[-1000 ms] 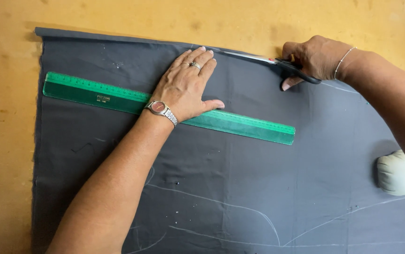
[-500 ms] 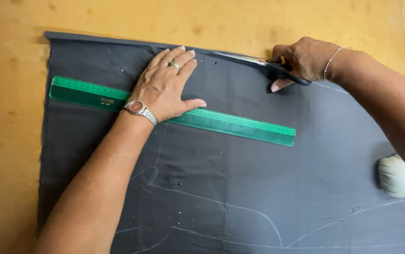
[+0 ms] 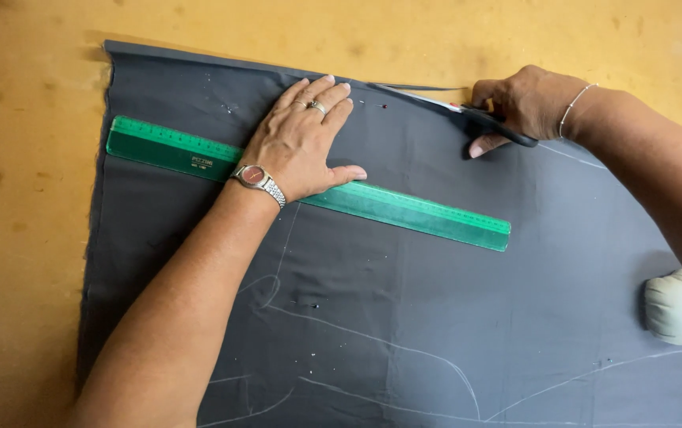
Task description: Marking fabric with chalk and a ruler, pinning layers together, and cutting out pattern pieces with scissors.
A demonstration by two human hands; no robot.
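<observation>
A dark grey cloth [image 3: 404, 317] with white chalk lines lies flat on a yellow-brown table [image 3: 24, 198]. My left hand [image 3: 303, 139], wearing a ring and a wristwatch, presses flat on the cloth with fingers spread, its heel over a long green ruler [image 3: 412, 210] that lies slanted across the cloth. My right hand [image 3: 525, 103], with a thin bracelet on the wrist, grips black-handled scissors [image 3: 452, 109] at the cloth's upper edge. The blades point left along that edge, and a thin cut strip of cloth runs above them.
A pale stuffed cushion [image 3: 678, 309] rests on the cloth at the right edge, partly hidden behind my right forearm. Small pins and white specks dot the cloth. Bare table surface surrounds the cloth on the left and top.
The scissors and my right hand have moved left along the cloth's upper edge. My left hand stays pressed on the ruler and cloth. The view has shifted slightly.
</observation>
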